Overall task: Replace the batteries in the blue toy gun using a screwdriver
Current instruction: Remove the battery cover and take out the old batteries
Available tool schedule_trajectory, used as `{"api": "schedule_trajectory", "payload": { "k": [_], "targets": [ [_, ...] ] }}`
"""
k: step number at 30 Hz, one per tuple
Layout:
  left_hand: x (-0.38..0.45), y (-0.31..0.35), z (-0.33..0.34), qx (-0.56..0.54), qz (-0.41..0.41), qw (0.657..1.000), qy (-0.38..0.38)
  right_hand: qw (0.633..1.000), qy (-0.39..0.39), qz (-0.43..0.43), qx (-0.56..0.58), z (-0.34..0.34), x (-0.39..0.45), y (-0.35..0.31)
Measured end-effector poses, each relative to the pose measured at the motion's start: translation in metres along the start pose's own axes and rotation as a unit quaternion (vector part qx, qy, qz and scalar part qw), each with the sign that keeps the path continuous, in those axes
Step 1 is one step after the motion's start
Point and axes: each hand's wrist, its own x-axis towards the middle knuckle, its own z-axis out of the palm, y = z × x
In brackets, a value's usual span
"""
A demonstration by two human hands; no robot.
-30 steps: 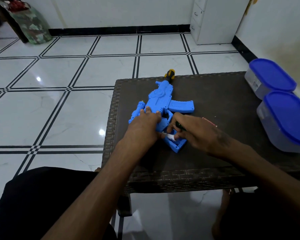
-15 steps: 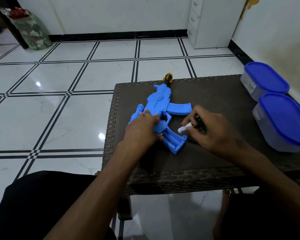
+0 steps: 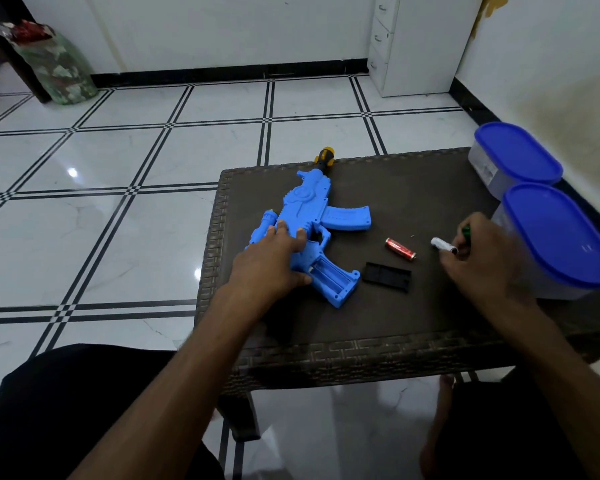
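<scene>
The blue toy gun (image 3: 312, 216) lies on the dark woven table (image 3: 413, 188), its grip's battery bay (image 3: 329, 273) open and looking empty. My left hand (image 3: 274, 254) rests flat on the gun's body, fingers spread. My right hand (image 3: 489, 258), to the right near the containers, pinches a white battery (image 3: 443, 244); a green object (image 3: 466, 232) also shows in its fingers. A red battery (image 3: 400, 249) lies loose on the table between gun and hand. The black battery cover (image 3: 387, 276) lies beside the grip.
Two clear containers with blue lids (image 3: 520, 157) (image 3: 558, 237) stand at the table's right edge, close to my right hand. A tiny screw-like speck (image 3: 412, 235) lies near the red battery. A white drawer cabinet (image 3: 416, 43) and a camouflage bag (image 3: 56, 64) stand on the tiled floor.
My right hand has drawn away from the gun's grip to the right with the white battery. The red battery and black cover have come into view. My left hand stays on the gun.
</scene>
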Motion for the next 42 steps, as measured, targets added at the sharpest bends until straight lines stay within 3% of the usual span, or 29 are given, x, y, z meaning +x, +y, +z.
{"api": "schedule_trajectory", "payload": {
  "k": [4, 9, 15, 21, 31, 36, 42],
  "targets": [
    [-0.004, -0.003, 0.002, 0.022, 0.004, 1.000, 0.009, 0.999, -0.030, 0.003, -0.012, 0.005, -0.004, -0.002],
    [-0.015, -0.003, 0.018, -0.022, -0.016, 0.992, 0.120, 0.999, -0.039, 0.009, -0.027, -0.001, -0.005, -0.009],
    [-0.029, -0.005, 0.026, 0.021, -0.056, 0.975, 0.214, 0.993, -0.011, -0.107, 0.050, -0.015, -0.017, -0.040],
    [-0.032, -0.006, 0.028, 0.033, -0.077, 0.976, 0.201, 0.966, -0.041, -0.184, 0.176, -0.013, -0.038, -0.075],
    [-0.036, -0.004, 0.023, 0.007, -0.076, 0.953, 0.292, 0.918, -0.003, -0.102, 0.384, 0.003, -0.055, -0.085],
    [-0.037, -0.001, 0.019, 0.035, -0.016, 0.929, 0.368, 0.887, 0.013, -0.087, 0.453, -0.004, -0.055, -0.088],
    [-0.034, -0.003, 0.020, 0.036, -0.019, 0.930, 0.366, 0.877, 0.011, -0.067, 0.476, -0.002, -0.052, -0.087]
  ]
}}
